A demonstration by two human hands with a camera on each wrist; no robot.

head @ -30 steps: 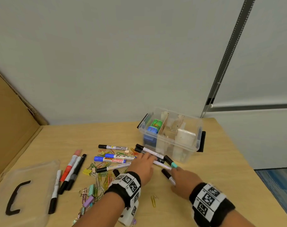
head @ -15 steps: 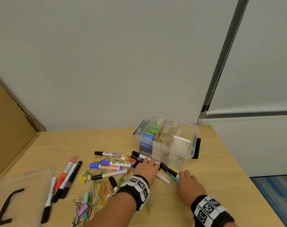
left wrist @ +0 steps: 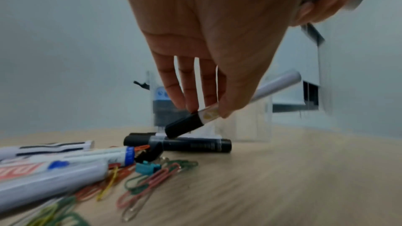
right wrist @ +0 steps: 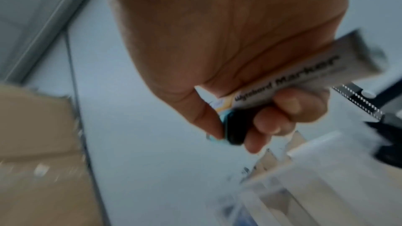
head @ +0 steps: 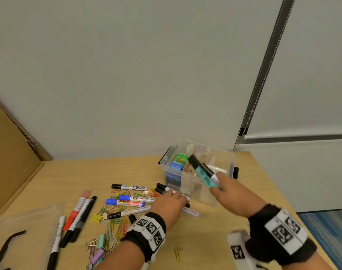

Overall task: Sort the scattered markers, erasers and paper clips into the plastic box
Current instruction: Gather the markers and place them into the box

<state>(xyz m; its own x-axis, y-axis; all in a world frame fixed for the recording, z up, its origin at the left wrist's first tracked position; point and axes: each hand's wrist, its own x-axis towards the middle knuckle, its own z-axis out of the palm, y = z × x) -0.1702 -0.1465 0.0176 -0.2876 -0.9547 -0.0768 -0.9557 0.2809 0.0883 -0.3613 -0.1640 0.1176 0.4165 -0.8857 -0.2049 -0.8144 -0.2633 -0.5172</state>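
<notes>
The clear plastic box (head: 197,193) with wooden dividers stands at the table's back right. My right hand (head: 224,190) is raised over its front edge and grips two markers at once: a teal marker (head: 204,177) and a white black-capped marker (right wrist: 293,82), both tilted toward the box's middle compartments. By the box's front left corner my left hand (head: 170,201) pinches a white marker with a black cap (left wrist: 189,125), its cap resting on two black markers (left wrist: 191,145) that lie on the table. Green (head: 180,157) and blue (head: 176,165) erasers sit in the left compartment.
Blue whiteboard markers (head: 127,201), a striped marker (head: 129,187) and coloured paper clips (head: 115,227) lie left of my left hand. Red and black markers (head: 78,211) lie further left beside the clear lid (head: 25,230). Cardboard (head: 10,152) walls off the left side.
My right hand has risen from the table with the teal and white markers, up over the box. My left hand has stayed among the markers by the box and now pinches one.
</notes>
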